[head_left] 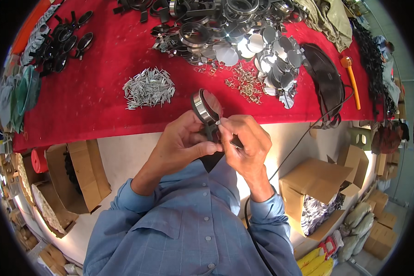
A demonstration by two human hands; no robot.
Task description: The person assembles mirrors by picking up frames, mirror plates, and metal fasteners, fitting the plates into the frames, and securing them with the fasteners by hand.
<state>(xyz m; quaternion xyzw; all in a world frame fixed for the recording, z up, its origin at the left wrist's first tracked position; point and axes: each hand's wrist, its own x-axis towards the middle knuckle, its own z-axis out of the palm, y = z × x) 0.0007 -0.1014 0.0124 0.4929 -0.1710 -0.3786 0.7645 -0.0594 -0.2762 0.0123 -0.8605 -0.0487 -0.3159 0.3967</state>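
Just past the table's near edge, my left hand (184, 135) is wrapped round a round steel-banded ring with a black handle (201, 108). The ring is tilted up, and a thin shiny disc (212, 102) stands at its right side. My right hand (246, 140) is closed in a pinch at the disc's lower edge, by the joint with the handle. A small bright metal bit (217, 122) shows at those fingertips; its exact kind is too small to make out. My fingers hide part of the handle.
On the red cloth (87, 99) lie a heap of silver pins (149, 89), small brass-coloured clips (244, 83), shiny discs (280, 60) and banded rings (193, 34). Black handled rings (66, 43) lie far left. A black bag (324, 78), cable and orange-handled hammer (350, 83) are right. Open cartons (315, 177) flank me.
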